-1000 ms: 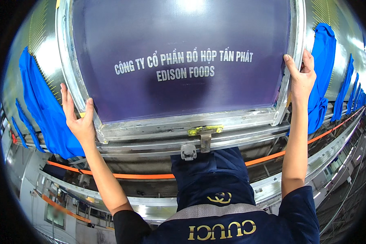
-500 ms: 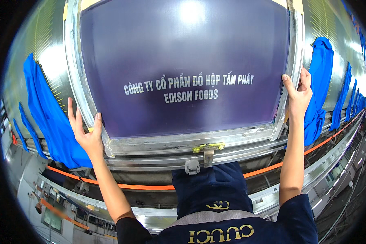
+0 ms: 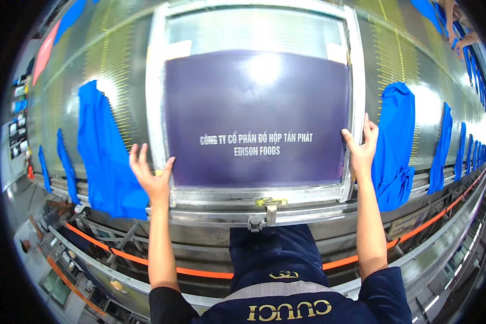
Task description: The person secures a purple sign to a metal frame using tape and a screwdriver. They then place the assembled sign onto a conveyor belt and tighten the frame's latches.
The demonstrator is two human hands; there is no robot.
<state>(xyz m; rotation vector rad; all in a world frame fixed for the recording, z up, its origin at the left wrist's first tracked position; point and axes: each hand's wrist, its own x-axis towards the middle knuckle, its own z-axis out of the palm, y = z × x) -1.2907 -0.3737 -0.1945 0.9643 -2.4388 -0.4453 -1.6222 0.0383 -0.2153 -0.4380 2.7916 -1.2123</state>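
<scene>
In front of me is a screen printing frame, an aluminium rectangle with a dark purple mesh panel that carries pale lettering. My left hand is at the frame's lower left side, thumb over the bar and fingers outside it, spread. On the opposite bar my right hand has its thumb on the inner side and its fingers curled round the outer side. A small yellow-stained metal bracket sits at the near edge of the frame, beside a grey stop block on the rail.
Blue fabric pieces lie along the long table, one left of the frame and another right of it. An orange strip runs along the table's near side. Another person's hands show at the far right.
The frame looks smaller and farther from me, lower toward the table, with more of its far end in view. Both hands have moved with it and stay at its sides.
</scene>
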